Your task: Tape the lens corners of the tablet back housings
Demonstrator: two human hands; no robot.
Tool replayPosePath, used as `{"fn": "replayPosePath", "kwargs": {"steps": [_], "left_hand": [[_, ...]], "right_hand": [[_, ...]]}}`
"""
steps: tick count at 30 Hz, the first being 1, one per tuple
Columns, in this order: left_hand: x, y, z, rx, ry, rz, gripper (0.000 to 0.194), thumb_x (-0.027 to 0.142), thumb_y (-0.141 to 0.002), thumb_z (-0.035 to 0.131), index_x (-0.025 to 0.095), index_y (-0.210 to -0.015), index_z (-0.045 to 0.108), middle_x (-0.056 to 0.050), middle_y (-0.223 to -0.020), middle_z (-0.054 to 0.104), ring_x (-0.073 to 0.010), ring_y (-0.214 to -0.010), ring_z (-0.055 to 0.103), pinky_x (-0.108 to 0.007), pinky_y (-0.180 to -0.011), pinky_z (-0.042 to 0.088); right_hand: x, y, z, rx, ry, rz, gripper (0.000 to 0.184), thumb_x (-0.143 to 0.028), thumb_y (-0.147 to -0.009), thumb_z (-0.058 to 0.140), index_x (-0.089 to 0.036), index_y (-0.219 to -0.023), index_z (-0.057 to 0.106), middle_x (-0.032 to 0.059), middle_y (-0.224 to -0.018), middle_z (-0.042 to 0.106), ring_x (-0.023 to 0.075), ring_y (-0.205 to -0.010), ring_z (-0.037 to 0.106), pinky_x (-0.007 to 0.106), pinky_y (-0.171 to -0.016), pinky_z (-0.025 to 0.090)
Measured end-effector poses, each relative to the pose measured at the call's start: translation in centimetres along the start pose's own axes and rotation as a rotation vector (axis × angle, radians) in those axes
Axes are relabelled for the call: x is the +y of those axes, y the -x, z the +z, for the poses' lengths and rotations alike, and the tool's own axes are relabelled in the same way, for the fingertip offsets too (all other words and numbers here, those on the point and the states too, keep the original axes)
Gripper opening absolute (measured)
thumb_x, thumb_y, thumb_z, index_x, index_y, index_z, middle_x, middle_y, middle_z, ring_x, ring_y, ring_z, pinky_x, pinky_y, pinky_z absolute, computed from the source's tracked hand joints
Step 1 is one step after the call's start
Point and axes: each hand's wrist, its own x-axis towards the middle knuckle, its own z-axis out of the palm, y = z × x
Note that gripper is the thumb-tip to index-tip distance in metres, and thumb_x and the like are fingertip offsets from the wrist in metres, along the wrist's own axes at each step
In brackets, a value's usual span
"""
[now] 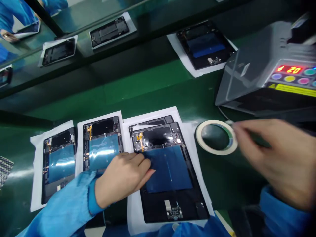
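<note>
My left hand (123, 179) lies on the left edge of an opened tablet (170, 174) with a blue film over its middle, fingers together and pressed flat on the film. A second tablet frame peeks out from under it at the top. My right hand (274, 158) is blurred and reaches to a roll of pale tape (216, 137) on the green mat, fingertips at the roll's right rim. Whether those fingers grip the roll is unclear.
Two more opened tablets (103, 142) (59, 163) lie on white sheets to the left. Another tablet (204, 44) sits on the conveyor behind, with others farther back. A grey machine (269, 69) with a red display stands at the right.
</note>
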Motion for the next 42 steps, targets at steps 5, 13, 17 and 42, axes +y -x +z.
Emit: {"fn": "replayPosePath", "kwargs": {"steps": [5,13,17,42], "left_hand": [[1.2,-3.8,2.0,0.247,-0.083,0.121,0.020,0.022,-0.102,0.051,0.012,-0.099,0.067,-0.003,-0.075,0.063,-0.0188,-0.064,0.061,-0.032,-0.051,0.047],[1.3,-7.7,4.0,0.380,-0.074,0.066,0.014,0.009,-0.096,0.052,0.009,-0.097,0.066,-0.002,-0.072,0.060,-0.0176,-0.062,0.060,-0.030,-0.050,0.047],[0.8,-8.1,3.8,0.331,-0.033,0.051,0.018,0.007,-0.096,0.048,0.012,-0.092,0.065,-0.002,-0.072,0.059,-0.0180,-0.062,0.059,-0.031,-0.049,0.046],[-0.3,-8.9,4.4,0.291,0.331,-0.108,0.024,0.021,-0.102,0.050,0.017,-0.088,0.068,-0.002,-0.079,0.066,-0.0151,-0.068,0.063,-0.027,-0.062,0.047]], "right_hand": [[-4.6,-2.3,2.7,-0.196,-0.330,-0.310,0.009,-0.021,-0.099,0.058,-0.018,-0.100,0.065,0.0028,-0.090,0.075,0.0140,-0.073,0.069,0.027,-0.064,0.049],[-3.2,-0.6,4.9,-0.263,-0.532,-0.349,0.017,-0.018,-0.097,0.058,-0.014,-0.111,0.066,0.0086,-0.100,0.071,0.0163,-0.085,0.068,0.027,-0.072,0.055],[-3.0,-0.5,4.9,-0.285,-0.581,-0.331,0.022,-0.021,-0.098,0.055,-0.016,-0.116,0.066,0.0083,-0.101,0.070,0.0170,-0.086,0.067,0.028,-0.070,0.056],[-3.4,-0.5,4.5,-0.249,-0.309,-0.484,0.035,-0.035,-0.100,0.052,-0.007,-0.119,0.064,0.0088,-0.093,0.070,0.0199,-0.077,0.059,0.032,-0.063,0.044]]}}
